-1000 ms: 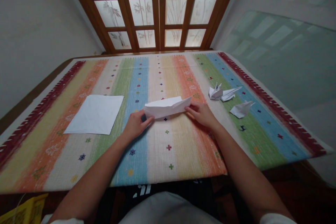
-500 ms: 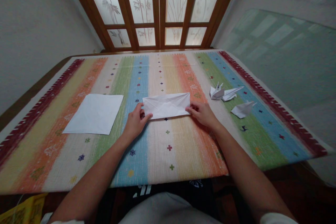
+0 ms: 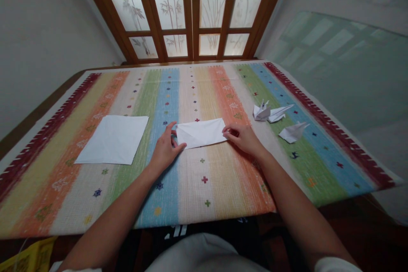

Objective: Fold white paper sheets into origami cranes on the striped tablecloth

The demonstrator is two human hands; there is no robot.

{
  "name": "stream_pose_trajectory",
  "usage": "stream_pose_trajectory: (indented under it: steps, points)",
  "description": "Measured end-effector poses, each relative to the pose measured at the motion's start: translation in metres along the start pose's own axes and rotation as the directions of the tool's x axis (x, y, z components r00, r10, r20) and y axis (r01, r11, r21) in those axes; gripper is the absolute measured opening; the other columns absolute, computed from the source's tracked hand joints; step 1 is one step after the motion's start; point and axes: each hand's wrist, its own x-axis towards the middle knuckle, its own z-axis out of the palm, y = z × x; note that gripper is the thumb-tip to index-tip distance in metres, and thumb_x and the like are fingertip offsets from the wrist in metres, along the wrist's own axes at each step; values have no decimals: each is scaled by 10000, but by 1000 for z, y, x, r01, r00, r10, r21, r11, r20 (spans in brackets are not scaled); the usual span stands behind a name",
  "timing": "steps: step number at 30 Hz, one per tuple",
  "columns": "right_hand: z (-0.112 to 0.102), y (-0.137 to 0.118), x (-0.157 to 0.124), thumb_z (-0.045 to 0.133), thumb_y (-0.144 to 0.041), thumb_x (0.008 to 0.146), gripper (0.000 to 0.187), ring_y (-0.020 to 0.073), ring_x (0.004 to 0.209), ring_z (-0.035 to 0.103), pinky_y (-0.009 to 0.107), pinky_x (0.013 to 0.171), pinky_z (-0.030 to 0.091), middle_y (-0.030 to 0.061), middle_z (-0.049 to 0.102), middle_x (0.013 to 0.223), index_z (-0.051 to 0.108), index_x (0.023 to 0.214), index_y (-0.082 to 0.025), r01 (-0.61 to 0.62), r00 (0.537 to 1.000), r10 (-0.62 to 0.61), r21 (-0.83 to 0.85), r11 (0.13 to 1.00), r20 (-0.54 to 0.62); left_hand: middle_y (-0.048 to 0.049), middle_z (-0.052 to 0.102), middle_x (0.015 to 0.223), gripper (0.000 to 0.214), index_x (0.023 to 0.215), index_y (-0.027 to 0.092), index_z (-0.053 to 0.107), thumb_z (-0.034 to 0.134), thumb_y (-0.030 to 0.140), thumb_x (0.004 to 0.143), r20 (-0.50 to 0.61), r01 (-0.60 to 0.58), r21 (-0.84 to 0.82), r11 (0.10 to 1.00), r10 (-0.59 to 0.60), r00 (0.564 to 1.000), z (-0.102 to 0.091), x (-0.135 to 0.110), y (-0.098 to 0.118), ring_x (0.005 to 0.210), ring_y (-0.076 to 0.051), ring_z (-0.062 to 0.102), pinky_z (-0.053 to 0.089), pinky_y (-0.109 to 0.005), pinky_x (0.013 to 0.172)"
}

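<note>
A white sheet of paper folded into a long strip (image 3: 201, 134) lies between my two hands near the middle of the table, slightly tilted with its right end higher. My left hand (image 3: 166, 148) is at its left end, the thumb on the lower left corner and the index finger by the upper corner. On the right end, my right hand (image 3: 242, 137) pinches the edge between thumb and fingers. The side of the strip facing up is mostly smooth, with a faint diagonal crease at its left.
To the left lies a stack or sheet of white paper (image 3: 113, 140). Several folded paper cranes (image 3: 261, 112) sit at the right, one (image 3: 292, 132) nearer to me. A striped tablecloth (image 3: 204, 195) covers the table. Wooden doors (image 3: 192, 17) stand beyond the far edge.
The folded paper now shows a smoother face with fewer creases and appears shorter. It sits a little lower and tilts more. My right hand has moved slightly left with its end.
</note>
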Motion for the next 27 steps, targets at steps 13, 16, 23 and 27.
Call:
stream_pose_trajectory:
  steps: [13,16,23,27]
  points:
    - [21,-38,-8,625,-193,1001,284,266,1174,622,454,1061,504,111,674,1245,793,1215,-276,357,921,-327,-123,926,212,-98,723,1277,357,1273,281,755,568,102,1027,316,-561,210,801,487,814,14,1,-5,1197,-264,635,557,-495,1029]
    - [28,-43,-9,624,-175,1004,287,263,1153,636,441,1042,526,121,702,1218,798,1224,-238,393,878,-352,-70,917,324,-107,716,1325,347,1296,283,754,572,133,1040,323,-564,196,802,490,809,11,1,-7,1221,-264,644,549,-506,1058]
    - [21,-30,-5,611,-166,1005,258,244,1063,667,405,973,544,113,723,1135,827,1133,-227,345,902,-299,-103,933,310,-120,702,1368,334,1290,263,761,541,157,1063,323,-549,156,821,482,814,7,-2,-7,1250,-261,647,555,-506,1071]
    - [16,-24,-3,612,-173,999,247,245,1041,672,411,963,543,115,724,1115,826,1112,-224,319,913,-275,-106,942,301,-122,705,1363,320,1277,262,768,547,173,1063,323,-535,163,829,467,823,9,-2,-4,1250,-262,649,557,-509,1073]
